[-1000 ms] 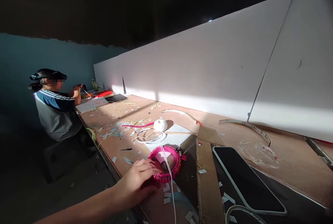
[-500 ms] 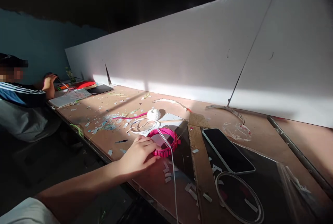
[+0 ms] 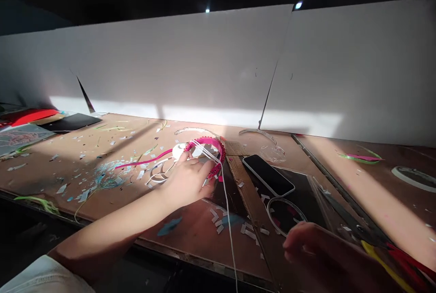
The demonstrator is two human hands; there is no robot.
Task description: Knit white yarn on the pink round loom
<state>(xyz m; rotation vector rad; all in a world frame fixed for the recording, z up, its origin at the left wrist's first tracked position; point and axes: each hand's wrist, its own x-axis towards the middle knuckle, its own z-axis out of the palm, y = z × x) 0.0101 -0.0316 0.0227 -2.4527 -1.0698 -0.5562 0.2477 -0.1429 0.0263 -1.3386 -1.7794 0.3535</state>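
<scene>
My left hand (image 3: 189, 181) grips the near rim of a pink ring (image 3: 216, 147) with small pegs and holds it tilted up off the table. White string (image 3: 226, 211) runs across the ring and down over the table's front edge. A white ball of string (image 3: 177, 150) lies just behind my fingers. My right hand (image 3: 316, 256) hovers low at the front right in deep shadow; its fingers are too dark to read. It is nearest a thin white hoop (image 3: 284, 213) on a dark sheet.
A phone (image 3: 268, 175) lies screen-up right of the ring, beside a cardboard strip (image 3: 247, 188). Paper scraps and a pink ribbon (image 3: 143, 162) litter the brown table (image 3: 112, 147). White boards (image 3: 211, 66) wall the back. Scissors with yellow and red handles (image 3: 384, 247) lie front right.
The view has swung right, so the seated person at the left is out of sight. My left hand has lifted and tilted the pink ring. My right hand has come into view.
</scene>
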